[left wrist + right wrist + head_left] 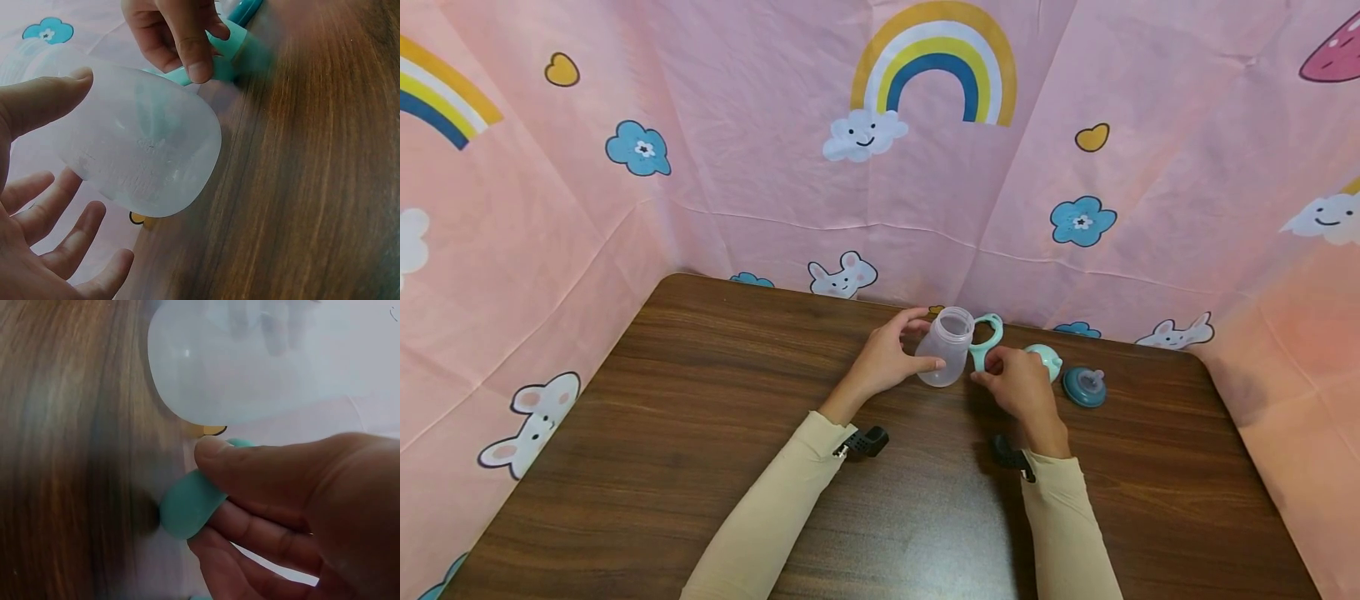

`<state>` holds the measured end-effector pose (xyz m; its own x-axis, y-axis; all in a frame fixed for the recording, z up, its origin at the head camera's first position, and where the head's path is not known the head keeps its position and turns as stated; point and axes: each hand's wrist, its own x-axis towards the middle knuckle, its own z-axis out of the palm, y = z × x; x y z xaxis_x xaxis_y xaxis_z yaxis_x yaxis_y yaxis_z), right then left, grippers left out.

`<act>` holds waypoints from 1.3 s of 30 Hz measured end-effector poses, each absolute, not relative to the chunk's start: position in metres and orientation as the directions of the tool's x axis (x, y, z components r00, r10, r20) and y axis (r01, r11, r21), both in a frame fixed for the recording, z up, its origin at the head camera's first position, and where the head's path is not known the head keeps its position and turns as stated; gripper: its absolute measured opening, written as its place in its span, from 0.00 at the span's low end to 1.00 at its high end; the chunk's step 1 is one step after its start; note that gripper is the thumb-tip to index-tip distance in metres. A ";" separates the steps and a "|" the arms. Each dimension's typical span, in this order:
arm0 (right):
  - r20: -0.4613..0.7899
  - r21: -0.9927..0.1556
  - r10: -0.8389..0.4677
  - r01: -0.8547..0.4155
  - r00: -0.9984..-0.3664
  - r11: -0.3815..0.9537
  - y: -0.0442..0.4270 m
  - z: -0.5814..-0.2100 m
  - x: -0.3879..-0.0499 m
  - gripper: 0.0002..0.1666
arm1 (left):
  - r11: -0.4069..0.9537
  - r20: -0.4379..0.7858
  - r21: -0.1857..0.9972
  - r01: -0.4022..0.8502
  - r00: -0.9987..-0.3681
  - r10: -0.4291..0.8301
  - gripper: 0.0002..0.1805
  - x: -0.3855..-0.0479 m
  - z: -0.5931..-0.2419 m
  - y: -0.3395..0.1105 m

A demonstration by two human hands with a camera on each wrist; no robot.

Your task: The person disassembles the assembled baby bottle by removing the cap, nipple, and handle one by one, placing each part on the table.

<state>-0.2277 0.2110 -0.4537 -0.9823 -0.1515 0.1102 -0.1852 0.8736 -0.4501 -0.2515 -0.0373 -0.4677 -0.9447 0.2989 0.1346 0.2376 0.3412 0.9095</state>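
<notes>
A frosted, translucent baby bottle (946,350) stands open-topped near the table's back edge. My left hand (883,357) holds it from the left, thumb across its near side and fingers around behind, the other fingers spread loosely in the left wrist view. My right hand (1018,379) pinches one end of a mint-green bottle handle (992,335), which has a ring, just right of the bottle. In the right wrist view, thumb and fingers grip the handle's rounded end (190,503). Part of the handle is hidden behind the fingers.
Right of my right hand lie a mint-green domed cap (1047,358) and a dark teal collar with a clear nipple (1085,387). The brown wood-grain table (700,400) meets a pink patterned cloth (760,150) behind it and along both sides.
</notes>
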 end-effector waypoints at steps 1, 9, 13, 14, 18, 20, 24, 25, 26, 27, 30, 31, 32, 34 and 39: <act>0.113 -0.450 -0.150 -0.185 -0.982 0.873 0.211 -0.454 -0.228 0.13 | 0.340 0.135 0.910 0.238 -0.945 0.299 0.48 -0.251 -0.468 -0.037; 0.130 -0.454 -0.123 -0.169 -0.984 0.875 0.207 -0.457 -0.227 0.14 | 0.338 0.134 0.911 0.236 -0.945 0.298 0.48 -0.251 -0.468 -0.037; 0.132 -0.466 -0.114 -0.163 -0.985 0.870 0.206 -0.457 -0.227 0.13 | 0.341 0.131 0.911 0.233 -0.946 0.297 0.48 -0.251 -0.467 -0.037; 0.131 -0.466 -0.112 -0.161 -0.985 0.870 0.206 -0.458 -0.228 0.13 | 0.342 0.130 0.911 0.232 -0.946 0.297 0.48 -0.251 -0.468 -0.037; 0.122 -0.464 -0.104 -0.149 -0.987 0.873 0.206 -0.458 -0.228 0.13 | 0.344 0.129 0.910 0.233 -0.946 0.298 0.47 -0.252 -0.468 -0.037; 0.119 -0.464 -0.101 -0.145 -0.988 0.874 0.205 -0.458 -0.228 0.13 | 0.344 0.131 0.909 0.234 -0.946 0.298 0.47 -0.251 -0.468 -0.037; 0.122 -0.465 -0.096 -0.142 -0.988 0.874 0.204 -0.457 -0.228 0.13 | 0.342 0.134 0.909 0.237 -0.945 0.298 0.47 -0.251 -0.467 -0.038; 0.123 -0.466 -0.097 -0.144 -0.988 0.873 0.203 -0.457 -0.228 0.13 | 0.343 0.134 0.909 0.237 -0.945 0.298 0.47 -0.251 -0.467 -0.038; 0.126 -0.466 -0.098 -0.146 -0.987 0.873 0.203 -0.457 -0.228 0.13 | 0.343 0.133 0.909 0.237 -0.945 0.298 0.47 -0.251 -0.467 -0.038; 0.130 -0.467 -0.099 -0.149 -0.987 0.872 0.203 -0.457 -0.228 0.13 | 0.344 0.134 0.909 0.237 -0.945 0.299 0.48 -0.251 -0.467 -0.038; 0.141 -0.465 -0.104 -0.158 -0.985 0.871 0.203 -0.457 -0.227 0.12 | 0.339 0.137 0.910 0.240 -0.944 0.300 0.48 -0.251 -0.467 -0.038; 0.145 -0.465 -0.105 -0.162 -0.984 0.871 0.203 -0.457 -0.227 0.12 | 0.337 0.139 0.910 0.241 -0.944 0.300 0.48 -0.251 -0.467 -0.038; 0.151 -0.465 -0.107 -0.166 -0.983 0.870 0.203 -0.457 -0.227 0.12 | 0.335 0.141 0.910 0.243 -0.943 0.301 0.48 -0.251 -0.467 -0.038; 0.162 -0.468 -0.109 -0.173 -0.981 0.867 0.203 -0.456 -0.227 0.12 | 0.330 0.142 0.912 0.243 -0.943 0.301 0.48 -0.251 -0.467 -0.039; 0.186 -0.480 -0.106 -0.185 -0.977 0.858 0.206 -0.453 -0.225 0.12 | 0.314 0.140 0.919 0.239 -0.942 0.305 0.49 -0.250 -0.468 -0.039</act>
<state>-0.2253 0.2056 -0.4527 -0.9768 -0.1063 0.1860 -0.1847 0.8578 -0.4796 -0.2496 -0.0395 -0.4679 -0.9418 0.3054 0.1402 0.2386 0.3139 0.9190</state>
